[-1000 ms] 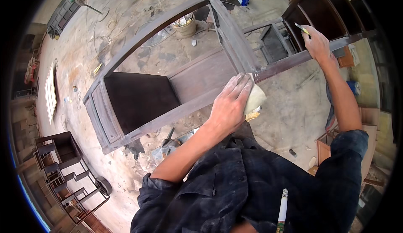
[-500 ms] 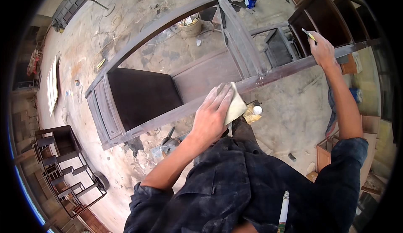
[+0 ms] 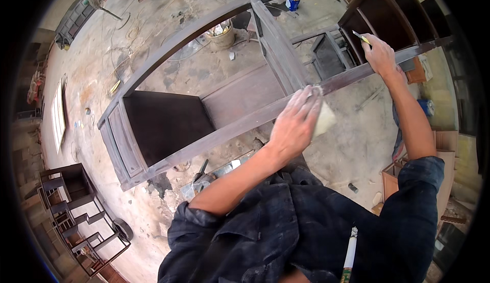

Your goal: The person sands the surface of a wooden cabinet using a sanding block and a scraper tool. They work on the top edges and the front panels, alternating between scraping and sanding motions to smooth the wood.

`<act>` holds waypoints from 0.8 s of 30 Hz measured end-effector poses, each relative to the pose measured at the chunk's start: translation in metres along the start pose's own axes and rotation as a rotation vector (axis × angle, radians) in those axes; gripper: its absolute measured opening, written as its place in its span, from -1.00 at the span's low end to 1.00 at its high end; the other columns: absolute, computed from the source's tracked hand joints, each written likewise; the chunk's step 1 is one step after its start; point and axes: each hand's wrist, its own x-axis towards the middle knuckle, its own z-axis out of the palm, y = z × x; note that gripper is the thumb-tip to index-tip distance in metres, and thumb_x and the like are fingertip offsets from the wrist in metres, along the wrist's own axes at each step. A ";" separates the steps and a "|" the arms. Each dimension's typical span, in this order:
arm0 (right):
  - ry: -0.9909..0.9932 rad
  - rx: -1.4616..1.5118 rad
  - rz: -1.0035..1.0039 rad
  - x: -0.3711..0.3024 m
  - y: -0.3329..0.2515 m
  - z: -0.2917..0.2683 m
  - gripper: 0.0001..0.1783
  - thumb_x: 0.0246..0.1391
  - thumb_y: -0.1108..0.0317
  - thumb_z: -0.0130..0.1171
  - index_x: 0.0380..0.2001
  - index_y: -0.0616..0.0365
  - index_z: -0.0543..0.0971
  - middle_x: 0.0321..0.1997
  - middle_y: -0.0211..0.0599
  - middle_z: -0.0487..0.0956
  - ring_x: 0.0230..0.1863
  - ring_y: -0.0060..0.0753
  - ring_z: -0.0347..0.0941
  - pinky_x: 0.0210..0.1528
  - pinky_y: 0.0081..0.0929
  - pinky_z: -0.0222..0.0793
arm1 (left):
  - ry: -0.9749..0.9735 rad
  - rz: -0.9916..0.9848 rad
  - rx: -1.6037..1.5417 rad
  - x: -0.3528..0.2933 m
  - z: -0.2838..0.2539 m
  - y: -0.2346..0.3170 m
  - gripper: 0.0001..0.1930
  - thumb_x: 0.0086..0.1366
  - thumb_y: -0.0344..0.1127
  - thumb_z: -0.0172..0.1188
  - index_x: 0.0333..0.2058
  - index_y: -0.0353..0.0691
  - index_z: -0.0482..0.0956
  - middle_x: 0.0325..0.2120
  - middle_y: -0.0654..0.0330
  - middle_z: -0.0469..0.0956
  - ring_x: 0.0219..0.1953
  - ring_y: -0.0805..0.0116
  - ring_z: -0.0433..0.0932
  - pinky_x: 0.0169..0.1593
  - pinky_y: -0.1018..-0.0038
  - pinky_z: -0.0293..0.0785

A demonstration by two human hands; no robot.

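A long dark wooden cabinet frame (image 3: 240, 126) stretches across in front of me, its surface hazed with pale dust. My left hand (image 3: 296, 122), whitened on the fingers, presses a pale yellow piece of sandpaper (image 3: 325, 119) against the near rail, close to where the slanting divider (image 3: 279, 48) meets it. The fingers lie together over the sheet and hide part of it. Farther right, my right hand (image 3: 380, 56) is closed round a yellow utility knife (image 3: 362, 38), its tip pointing up and left. That hand rests at the near rail, beside the dark compartments (image 3: 383, 15).
A bucket of scraps (image 3: 222, 37) and a blue can (image 3: 292, 2) stand on the floor beyond the frame. At left is a dark shelf unit (image 3: 84, 216). A grey power tool (image 3: 203, 181) lies below the rail. A lit cigarette (image 3: 350, 255) shows at the bottom.
My left hand has slid right along the rail with the sandpaper, up to the divider joint. My right hand keeps the knife at the rail. The whole view has shifted slightly.
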 end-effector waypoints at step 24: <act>0.243 0.051 -0.587 -0.042 -0.266 0.040 -0.39 0.06 0.40 0.15 0.25 0.20 0.47 0.10 -0.27 0.47 0.00 -0.33 0.38 -0.04 -0.38 0.43 | 0.258 -1.024 0.288 -0.186 -0.122 -0.129 -0.37 0.02 -0.66 -0.08 0.16 -0.47 0.47 0.10 -0.30 0.53 0.18 -0.23 0.49 0.29 0.15 0.38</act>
